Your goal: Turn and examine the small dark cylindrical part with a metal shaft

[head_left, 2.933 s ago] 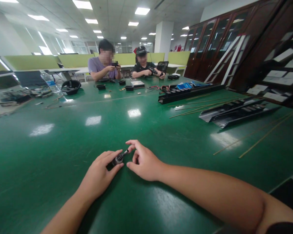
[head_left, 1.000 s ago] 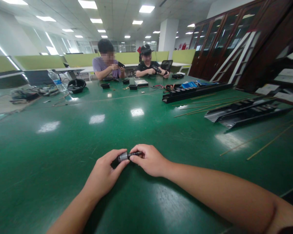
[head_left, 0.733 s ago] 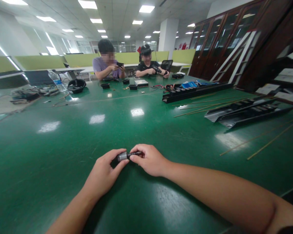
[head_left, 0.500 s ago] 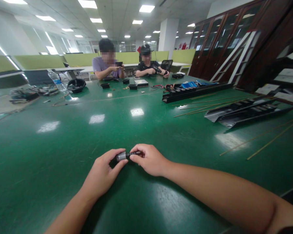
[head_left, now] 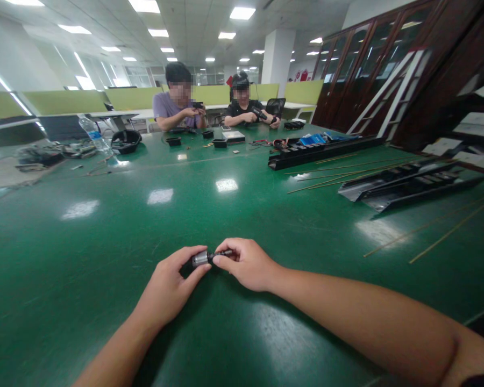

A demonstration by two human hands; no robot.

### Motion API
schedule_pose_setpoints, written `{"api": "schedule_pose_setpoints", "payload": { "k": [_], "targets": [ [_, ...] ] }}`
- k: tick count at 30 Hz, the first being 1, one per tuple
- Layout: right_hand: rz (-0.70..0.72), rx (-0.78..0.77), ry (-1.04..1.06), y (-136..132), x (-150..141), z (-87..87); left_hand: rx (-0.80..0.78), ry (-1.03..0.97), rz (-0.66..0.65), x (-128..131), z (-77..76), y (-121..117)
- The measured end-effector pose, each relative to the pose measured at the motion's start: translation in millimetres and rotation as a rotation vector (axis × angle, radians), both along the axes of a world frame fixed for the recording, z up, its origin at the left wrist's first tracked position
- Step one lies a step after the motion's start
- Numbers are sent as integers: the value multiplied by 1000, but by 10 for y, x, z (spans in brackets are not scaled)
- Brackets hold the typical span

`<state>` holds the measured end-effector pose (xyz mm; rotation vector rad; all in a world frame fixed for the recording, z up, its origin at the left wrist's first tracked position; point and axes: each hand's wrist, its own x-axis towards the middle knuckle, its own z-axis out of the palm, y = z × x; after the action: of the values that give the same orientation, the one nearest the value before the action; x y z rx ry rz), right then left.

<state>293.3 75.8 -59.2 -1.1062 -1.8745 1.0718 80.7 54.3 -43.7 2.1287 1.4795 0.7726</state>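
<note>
Small metal-ended rod lies crosswise between the two hands, over the green table top. The left hand is closed round its silver end, and the right hand pinches the thin dark shaft in its fingertips. Neither hand has let go.

In the earliest view the left hand held the rod alone, at a slant, with the right hand open beside it. Now both hands share it, and the last few moments show almost no change. No writing can be read on the rod.

At the far end of the table, a person in a lilac T-shirt holds a small dark object, and a person in a black shirt holds a dark tool. Long black channels and lie to the right among thin rods. Blue packet rests on the nearer channel, its print too small to read. A clear water bottle stands at the left.
</note>
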Motion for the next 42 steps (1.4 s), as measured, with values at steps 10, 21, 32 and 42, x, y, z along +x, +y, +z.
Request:
{"api": "schedule_pose_setpoints", "payload": {
  "k": [10,21,32,42],
  "targets": [
    [2,-10,9,-4,1,30,1,5,-19,-12,-2,-2],
    [11,-19,13,2,-2,20,3,17,-22,-6,7,19],
    [11,-18,-2,-2,-9,27,-3,20,-23,-31,-10,16],
    [30,9,-49,-12,9,37,-35,24,-52,-57,8,17]
  ]
}}
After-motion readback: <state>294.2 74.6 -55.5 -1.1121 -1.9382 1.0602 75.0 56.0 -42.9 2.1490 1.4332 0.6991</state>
